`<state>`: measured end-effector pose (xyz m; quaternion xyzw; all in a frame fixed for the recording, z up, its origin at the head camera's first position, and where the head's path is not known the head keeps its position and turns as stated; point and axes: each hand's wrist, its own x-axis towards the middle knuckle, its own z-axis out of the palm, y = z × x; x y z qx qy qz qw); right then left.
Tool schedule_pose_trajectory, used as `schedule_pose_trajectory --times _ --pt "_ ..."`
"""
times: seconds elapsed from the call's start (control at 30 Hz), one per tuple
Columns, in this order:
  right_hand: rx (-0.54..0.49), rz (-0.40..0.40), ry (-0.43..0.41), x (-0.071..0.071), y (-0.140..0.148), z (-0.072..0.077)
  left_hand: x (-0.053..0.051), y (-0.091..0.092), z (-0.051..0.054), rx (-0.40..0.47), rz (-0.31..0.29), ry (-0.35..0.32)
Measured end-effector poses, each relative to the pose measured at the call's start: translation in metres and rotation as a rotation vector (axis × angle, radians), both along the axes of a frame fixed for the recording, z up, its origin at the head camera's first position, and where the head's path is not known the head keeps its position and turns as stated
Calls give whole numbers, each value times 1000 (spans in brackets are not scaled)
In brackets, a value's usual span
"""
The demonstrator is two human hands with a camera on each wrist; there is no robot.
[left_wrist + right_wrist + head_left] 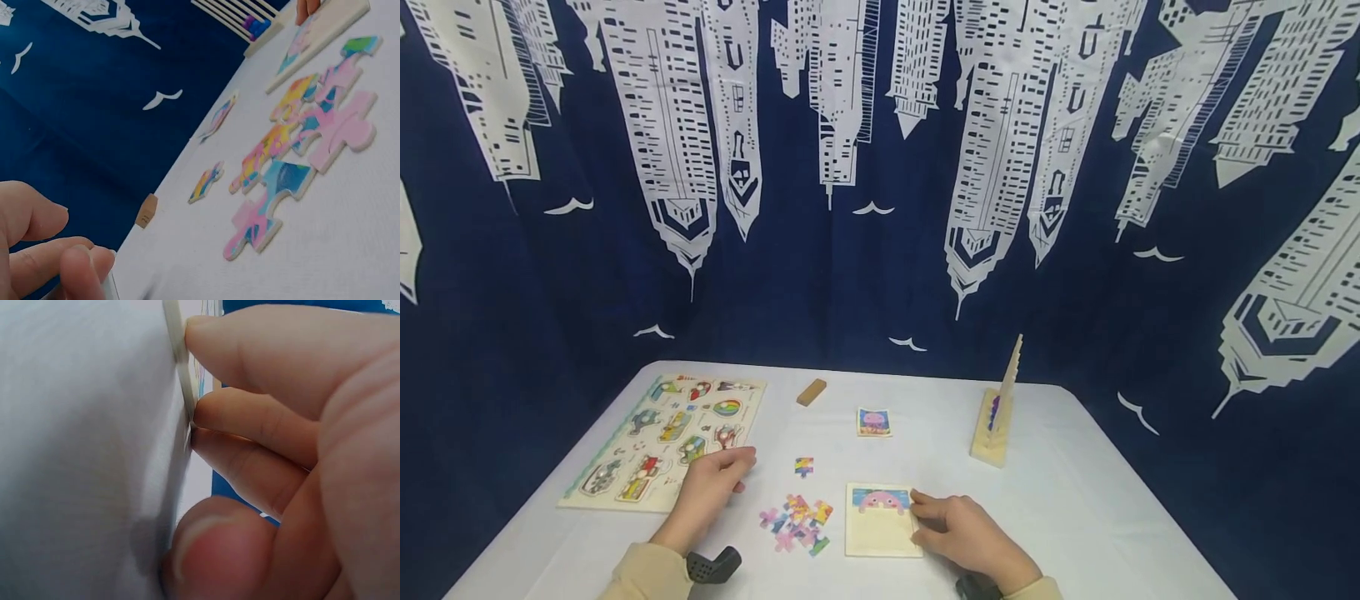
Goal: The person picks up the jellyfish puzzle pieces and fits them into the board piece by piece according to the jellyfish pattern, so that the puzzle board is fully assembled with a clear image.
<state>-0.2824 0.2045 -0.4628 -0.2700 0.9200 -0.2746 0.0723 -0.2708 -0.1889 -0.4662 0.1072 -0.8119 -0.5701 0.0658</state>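
My right hand (966, 533) touches the right edge of a square wooden puzzle tray (883, 546) with its fingertips. In the right wrist view, the fingers (262, 419) meet the tray's thin edge (178, 337), and the thumb is apart from them near the white surface. Pink and blue jigsaw pieces lie along the tray's upper part, forming a pink face; below them the wood is bare. My left hand (711, 492) hovers by the peg puzzle board, fingers loosely curled, with nothing visible in them. Between the hands lies a loose pile of jigsaw pieces (797, 525).
One jigsaw piece (804, 467) lies apart above the pile. Behind are a small picture card (874, 422) and a wooden block (812, 392). A peg puzzle board (655, 442) covers the table's left; a wooden stand with upright rods (988, 450) is at right.
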Motion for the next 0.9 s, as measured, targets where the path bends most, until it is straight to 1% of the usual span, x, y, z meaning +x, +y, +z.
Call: schedule_pose_trajectory --times 0.1,0.17,0.27,0.37,0.5,0.53,0.6,0.73,0.9 --pt "-6 8 2 0 -1 0 0 -1 -2 -10 -7 -4" --pt "-6 13 7 1 -1 0 1 -1 -3 -24 -12 5" --pt "-9 13 12 1 -1 1 1 -1 -4 -46 -30 17" --pt "-9 8 10 2 0 1 2 0 -4 -60 -49 13" --pt "-17 5 4 2 -1 2 3 1 -5 -116 -84 28" --pt "-20 6 4 3 -1 1 3 1 -5 -140 -95 32" --pt "-25 6 1 3 -1 2 4 3 -5 -220 -115 40" --pt "-27 7 3 4 -1 2 6 7 -4 -364 -182 46" --pt "-26 6 3 4 -1 4 11 10 -3 -482 -287 38"
